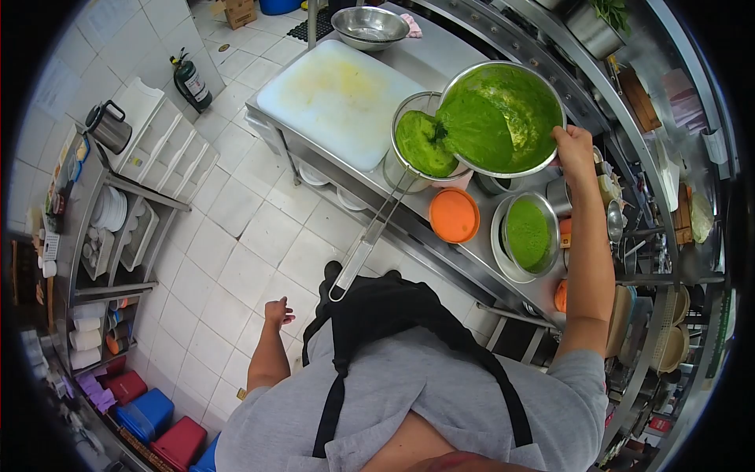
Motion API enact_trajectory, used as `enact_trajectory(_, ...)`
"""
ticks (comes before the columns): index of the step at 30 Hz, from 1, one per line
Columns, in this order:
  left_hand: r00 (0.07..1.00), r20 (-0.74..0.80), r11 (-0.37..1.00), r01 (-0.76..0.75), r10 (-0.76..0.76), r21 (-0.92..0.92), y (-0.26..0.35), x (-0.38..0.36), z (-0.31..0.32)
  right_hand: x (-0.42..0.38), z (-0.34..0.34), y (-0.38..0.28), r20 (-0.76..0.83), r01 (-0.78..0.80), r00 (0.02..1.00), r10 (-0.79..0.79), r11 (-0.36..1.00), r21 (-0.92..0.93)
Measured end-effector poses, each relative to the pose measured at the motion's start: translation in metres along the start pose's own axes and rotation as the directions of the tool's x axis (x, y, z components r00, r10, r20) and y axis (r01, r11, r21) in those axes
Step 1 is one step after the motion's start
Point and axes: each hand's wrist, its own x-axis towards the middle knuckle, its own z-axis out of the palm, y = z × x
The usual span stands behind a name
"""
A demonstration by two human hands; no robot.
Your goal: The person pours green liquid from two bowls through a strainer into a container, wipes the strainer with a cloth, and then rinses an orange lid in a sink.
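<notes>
Green puree (480,126) in a silver bowl (543,82), orange lid (454,215), white board (338,98).

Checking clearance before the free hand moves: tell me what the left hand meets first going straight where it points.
Likely nothing: the left hand hangs open, fingers toward the white tiled floor. Depth unclear.
</notes>
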Motion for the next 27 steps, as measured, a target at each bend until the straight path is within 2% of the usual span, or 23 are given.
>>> enact_trajectory(9, 1.0, 0.006, 1.0, 0.0, 0.0, -0.002, -0.0025, 0.0003, 0.0008, -0.0007, -0.0009, -0.0022, 0.003, 0.001, 1.0, -0.001, 1.0, 0.002)
enact_trajectory(11, 1.0, 0.008, 1.0, 0.001, -0.001, 0.001, -0.0027, -0.0002, 0.0015, -0.0001, -0.0018, -0.0029, -0.02, 0.007, 1.0, -0.008, 0.998, -0.063)
enact_trajectory(27, 1.0, 0.016, 1.0, -0.012, 0.012, 0.004, -0.0067, -0.0003, 0.0003, 0.0012, -0.0027, -0.0007, -0.011, 0.004, 1.0, -0.004, 1.0, -0.016)
